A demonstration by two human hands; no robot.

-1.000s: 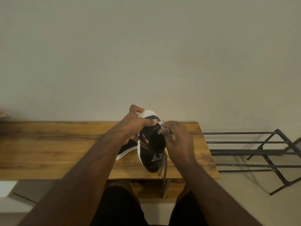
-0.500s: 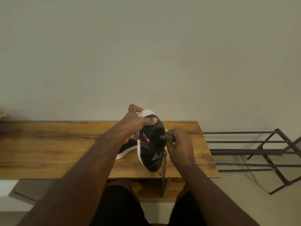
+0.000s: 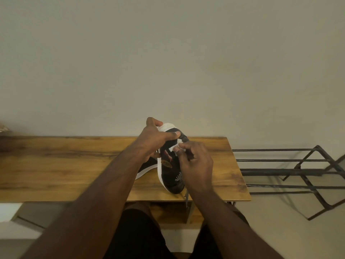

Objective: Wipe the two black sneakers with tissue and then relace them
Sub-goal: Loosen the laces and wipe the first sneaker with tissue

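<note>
A black sneaker (image 3: pixel 170 165) stands tilted on a wooden worktop (image 3: pixel 65 165), its white sole gripped at the top by the left hand (image 3: pixel 155 140). The right hand (image 3: pixel 194 163) pinches soft white tissue (image 3: pixel 176 146) against it. The shoe looks light and pliable, best steadied by its stiffer sole. A second sneaker (image 3: pixel 147 166) lies behind; a metal rack (image 3: pixel 291 172) stands beside a plain wall

black sneaker (image 3: pixel 170 171) tilted, white tissue (image 3: pixel 175 146) against it
</note>
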